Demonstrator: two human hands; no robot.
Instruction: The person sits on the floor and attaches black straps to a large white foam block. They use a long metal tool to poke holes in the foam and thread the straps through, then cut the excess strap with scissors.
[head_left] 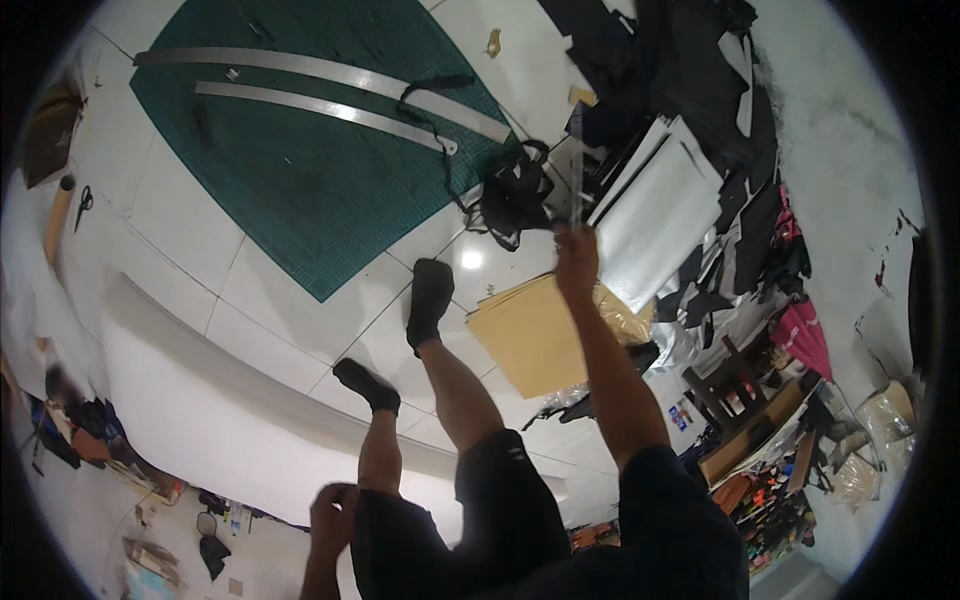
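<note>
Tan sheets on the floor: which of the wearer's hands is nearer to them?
Right. The right hand appears by the upper right corner of the tan sheets; the left hand is well apart, lower left.

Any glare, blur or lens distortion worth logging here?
Head view: bright glare on the floor; head view, rim: dark vignetting, the longer metal ruler bowed by the fisheye; head view, right: the thin strip in the right hand looks blurred.

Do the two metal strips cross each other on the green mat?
No: the longer strip and shorter strip lie apart, green mat showing between them.
</note>
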